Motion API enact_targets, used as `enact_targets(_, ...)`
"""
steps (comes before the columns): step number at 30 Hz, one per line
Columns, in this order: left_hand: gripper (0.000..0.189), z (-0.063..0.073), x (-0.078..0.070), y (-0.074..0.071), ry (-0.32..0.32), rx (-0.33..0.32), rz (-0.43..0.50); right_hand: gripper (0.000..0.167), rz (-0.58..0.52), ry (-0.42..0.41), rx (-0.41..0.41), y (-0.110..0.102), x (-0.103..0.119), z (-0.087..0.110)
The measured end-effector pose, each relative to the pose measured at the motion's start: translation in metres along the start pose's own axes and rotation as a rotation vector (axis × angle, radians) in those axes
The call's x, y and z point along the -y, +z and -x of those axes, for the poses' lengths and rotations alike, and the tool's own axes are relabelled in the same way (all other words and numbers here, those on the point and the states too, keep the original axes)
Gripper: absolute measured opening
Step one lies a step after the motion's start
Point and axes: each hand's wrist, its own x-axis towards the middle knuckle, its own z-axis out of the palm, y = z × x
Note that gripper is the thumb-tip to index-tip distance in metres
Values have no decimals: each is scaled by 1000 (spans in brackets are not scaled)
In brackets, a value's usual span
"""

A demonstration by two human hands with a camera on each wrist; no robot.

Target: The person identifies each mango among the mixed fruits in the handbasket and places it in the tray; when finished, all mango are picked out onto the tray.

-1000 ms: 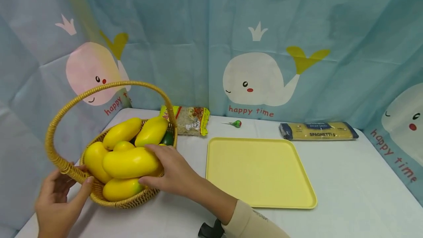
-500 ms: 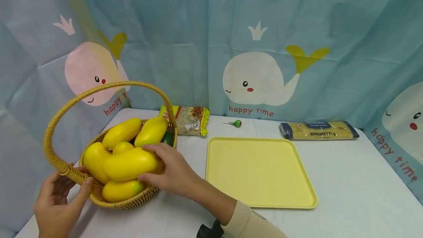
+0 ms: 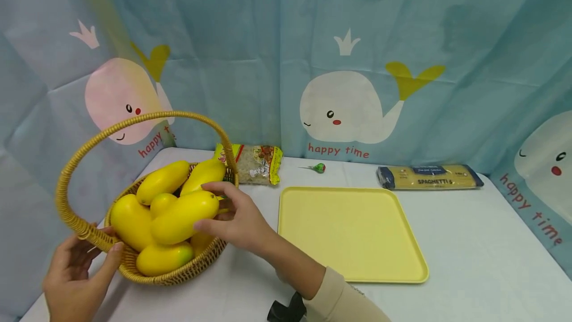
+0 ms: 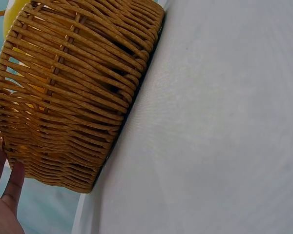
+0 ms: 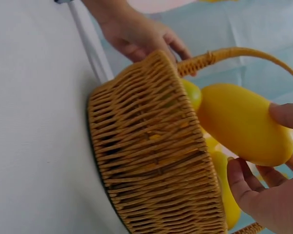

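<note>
A woven wicker basket (image 3: pixel 196 265) with a tall arched handle stands on the left of the table, full of yellow mangoes. My left hand (image 3: pixel 78 275) grips its near-left rim at the foot of the handle, thumb in front and fingers behind. On top of the pile lies one large mango (image 3: pixel 185 216), its right end tipped up. My right hand (image 3: pixel 243 217) holds that end between thumb and fingers. The right wrist view shows the same mango (image 5: pixel 249 126) above the basket rim, with fingertips on two of its sides. Another mango (image 3: pixel 163 258) with a greenish tip lies below it.
A pale yellow tray (image 3: pixel 350 235) lies right of the basket. Behind are a noodle packet (image 3: pixel 259 165), a small green-and-red lollipop-like item (image 3: pixel 319 167) and a spaghetti pack (image 3: pixel 431 177). A whale-print curtain (image 3: pixel 250 63) hangs along the back.
The right hand has shifted slightly up and right, turning the top mango so its right end rises and its left end moves right. The left hand stays at the basket.
</note>
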Motion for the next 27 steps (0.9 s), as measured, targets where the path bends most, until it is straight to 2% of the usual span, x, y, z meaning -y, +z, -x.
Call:
enact_targets(7, 63, 0, -1, 0, -9, 1, 8, 57, -43, 5, -39, -12, 11, -1)
enact_targets(15, 63, 1, 0, 1, 15, 3, 8, 55, -19, 51, 15, -43, 25, 2)
enact_targets(18, 62, 1, 1, 2, 4, -2, 15, 54, -13, 64, 20, -59, 28, 6)
enact_targets(23, 63, 2, -2, 1, -29, -9, -7, 53, 12, 122, -28, -86, 28, 12)
enact_targets(27, 63, 1, -3, 1, -20, -5, -16, 54, 43, 169, -73, -106, 25, 17)
